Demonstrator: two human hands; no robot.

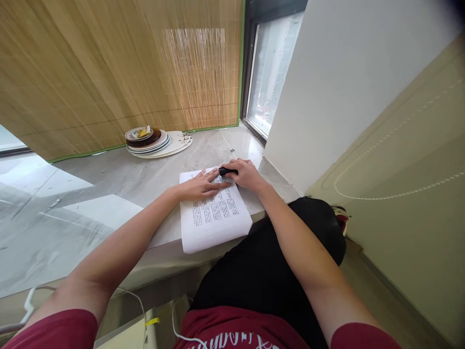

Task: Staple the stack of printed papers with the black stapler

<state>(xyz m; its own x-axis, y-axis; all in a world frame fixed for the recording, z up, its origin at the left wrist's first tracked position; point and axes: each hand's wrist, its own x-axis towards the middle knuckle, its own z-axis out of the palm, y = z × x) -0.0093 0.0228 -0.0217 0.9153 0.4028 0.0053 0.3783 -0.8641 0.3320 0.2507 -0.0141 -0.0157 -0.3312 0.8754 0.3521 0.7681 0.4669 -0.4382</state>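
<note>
Printed sheets of paper (pixel 214 223) lie on the grey marble sill, their near end curling over its front edge. My left hand (pixel 199 185) rests flat on the upper part of the sheets, fingers spread. At the far right corner of the paper, my right hand (pixel 247 174) is wrapped round a small black stapler (pixel 228 171). The stapler's front end points left, close to the left fingertips. My right fingers hide part of it, and I cannot tell whether its jaws are pressed together.
A stack of plates (pixel 147 143) stands on the marble sill (pixel 160 228) at the back, against a bamboo blind (pixel 119 72). A window (pixel 272 68) and a white wall (pixel 327 72) bound the right side. A white cable (pixel 174 320) hangs below, near my lap.
</note>
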